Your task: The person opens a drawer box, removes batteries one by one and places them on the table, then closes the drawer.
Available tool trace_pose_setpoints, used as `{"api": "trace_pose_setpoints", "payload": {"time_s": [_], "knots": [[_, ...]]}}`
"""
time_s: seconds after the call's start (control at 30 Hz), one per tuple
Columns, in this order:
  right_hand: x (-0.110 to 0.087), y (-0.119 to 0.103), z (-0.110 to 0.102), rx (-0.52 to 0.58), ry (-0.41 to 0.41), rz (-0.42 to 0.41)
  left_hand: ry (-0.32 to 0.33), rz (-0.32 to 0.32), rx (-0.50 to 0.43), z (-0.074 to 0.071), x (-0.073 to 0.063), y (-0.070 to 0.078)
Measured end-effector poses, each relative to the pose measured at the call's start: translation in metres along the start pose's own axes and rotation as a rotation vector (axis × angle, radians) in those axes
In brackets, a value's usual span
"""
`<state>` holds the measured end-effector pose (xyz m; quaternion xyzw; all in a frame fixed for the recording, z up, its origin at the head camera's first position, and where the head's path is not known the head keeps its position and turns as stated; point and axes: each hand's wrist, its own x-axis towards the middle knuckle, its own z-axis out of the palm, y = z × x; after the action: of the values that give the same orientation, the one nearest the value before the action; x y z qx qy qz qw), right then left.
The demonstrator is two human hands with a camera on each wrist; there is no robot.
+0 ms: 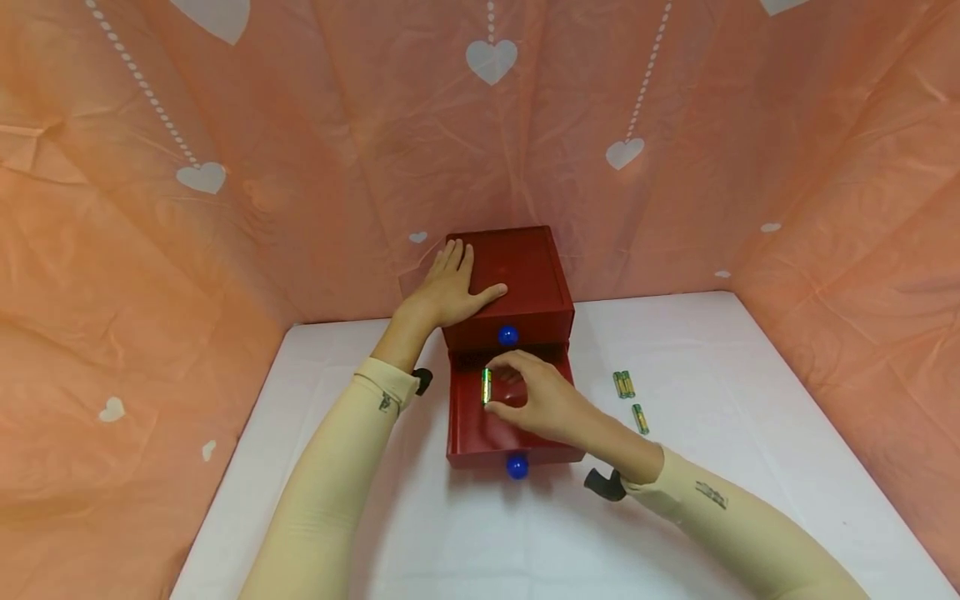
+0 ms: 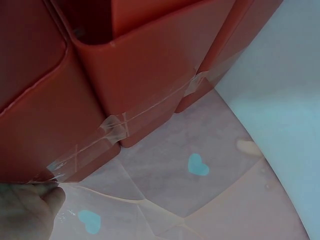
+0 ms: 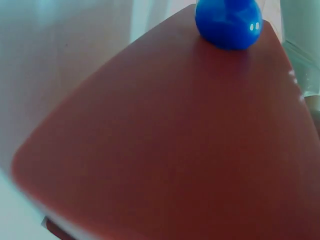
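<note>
In the head view, a red two-drawer cabinet (image 1: 510, 262) stands near the back wall, its lower drawer (image 1: 468, 437) pulled out. My left hand (image 1: 450, 293) rests on the cabinet top with its fingers spread. The left wrist view shows part of this hand (image 2: 25, 210) at the cabinet's taped side. Over the pulled-out drawer, my right hand (image 1: 543, 400) pinches a green and gold battery (image 1: 487, 387) between thumb and fingers. The right wrist view shows a blue knob (image 3: 227, 22) on a red drawer front (image 3: 175, 130); the right hand's grip is not seen there.
Right of the cabinet, two batteries (image 1: 624, 384) lie side by side on the white table (image 1: 697, 500), with a single battery (image 1: 640, 418) just in front. Orange cloth (image 1: 360, 150) with white hearts hangs behind and along both sides. The upper drawer (image 1: 480, 333) is pushed in.
</note>
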<state>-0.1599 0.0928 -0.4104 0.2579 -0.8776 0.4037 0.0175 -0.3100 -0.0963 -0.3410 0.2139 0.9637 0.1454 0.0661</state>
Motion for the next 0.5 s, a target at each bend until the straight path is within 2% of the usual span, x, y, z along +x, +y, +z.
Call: {"api": "trace_pose_setpoints", "payload": {"time_s": [0.5], "knots": [[-0.023, 0.007, -0.026, 0.015, 0.086, -0.001, -0.007, -0.001, 0.002, -0.001, -0.001, 0.001]]}}
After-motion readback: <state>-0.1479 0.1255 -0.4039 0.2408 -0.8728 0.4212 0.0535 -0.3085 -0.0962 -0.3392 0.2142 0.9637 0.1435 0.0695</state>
